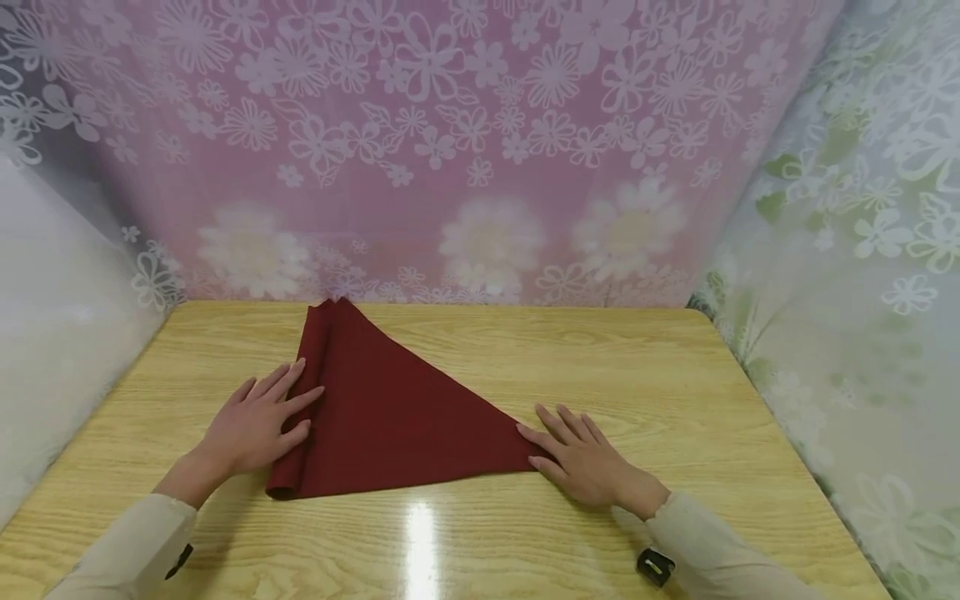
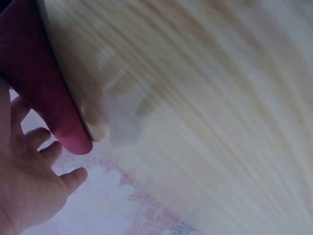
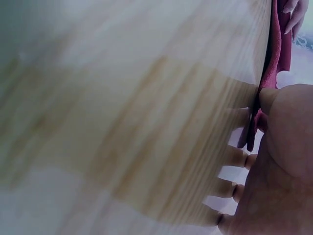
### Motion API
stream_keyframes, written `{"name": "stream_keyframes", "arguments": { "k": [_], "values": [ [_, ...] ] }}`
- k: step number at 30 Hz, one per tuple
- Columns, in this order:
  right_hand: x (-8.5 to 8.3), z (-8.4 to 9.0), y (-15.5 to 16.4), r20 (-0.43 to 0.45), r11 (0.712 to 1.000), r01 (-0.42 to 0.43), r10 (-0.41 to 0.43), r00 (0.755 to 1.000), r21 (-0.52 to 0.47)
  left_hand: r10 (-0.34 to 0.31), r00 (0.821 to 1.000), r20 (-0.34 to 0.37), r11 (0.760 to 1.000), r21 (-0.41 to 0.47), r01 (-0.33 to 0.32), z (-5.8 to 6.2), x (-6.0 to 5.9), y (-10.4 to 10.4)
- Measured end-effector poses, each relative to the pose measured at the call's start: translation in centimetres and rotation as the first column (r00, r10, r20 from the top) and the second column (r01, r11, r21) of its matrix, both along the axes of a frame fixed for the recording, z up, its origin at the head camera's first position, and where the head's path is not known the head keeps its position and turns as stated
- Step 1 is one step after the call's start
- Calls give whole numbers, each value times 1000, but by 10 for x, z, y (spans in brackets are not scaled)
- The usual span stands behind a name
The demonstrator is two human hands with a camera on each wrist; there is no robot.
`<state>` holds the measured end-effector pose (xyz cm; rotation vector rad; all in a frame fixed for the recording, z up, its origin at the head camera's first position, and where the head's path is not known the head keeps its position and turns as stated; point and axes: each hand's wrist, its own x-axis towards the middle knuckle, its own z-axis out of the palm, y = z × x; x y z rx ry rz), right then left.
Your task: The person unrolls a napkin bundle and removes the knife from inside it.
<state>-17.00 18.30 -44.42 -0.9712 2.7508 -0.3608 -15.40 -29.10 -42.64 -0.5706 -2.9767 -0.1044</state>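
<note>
A dark red cloth (image 1: 405, 417) lies on the wooden table, tapering to a corner at its right end. Its left edge is rolled or folded over into a narrow strip. My left hand (image 1: 251, 425) rests on that strip with its fingers spread. At the tapered right corner, my right hand (image 1: 588, 458) touches the cloth with its thumb and index finger, the other fingers stretched out on the wood. In the left wrist view the rolled end of the cloth (image 2: 58, 112) stands beside the left fingers. The right wrist view shows the cloth's edge (image 3: 274, 63) by the right thumb.
The light wooden table (image 1: 630, 367) reflects a bright streak of light near its front. Behind it hangs a pink flowered curtain (image 1: 390, 183), with a pale flowered sheet (image 1: 862, 333) along the right side. Small black devices (image 1: 656, 567) sit at both sleeves.
</note>
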Motion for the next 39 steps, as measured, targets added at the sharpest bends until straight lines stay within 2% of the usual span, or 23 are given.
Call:
{"name": "stream_keyframes", "arguments": {
  "k": [3, 10, 23, 30, 39],
  "values": [
    [1, 1, 0, 7, 1000, 1, -1, 1000, 11, -9, 1000, -5, 1000, -12, 8, -1, 4, -6],
    [-1, 3, 3, 9, 999, 8, -8, 1000, 36, 26, 999, 30, 999, -35, -25, -4, 9, -18],
    [0, 1, 1, 18, 999, 5, -6, 1000, 33, 38, 999, 17, 999, -34, -37, -13, 12, -21],
    [-1, -1, 0, 20, 1000, 0, -1, 1000, 29, 56, 997, 45, 997, -49, -54, -11, 14, -19],
    [-2, -2, 0, 27, 999, -7, 6, 1000, 46, 61, 998, 35, 997, -46, -59, -16, 16, -21]
  ]
}}
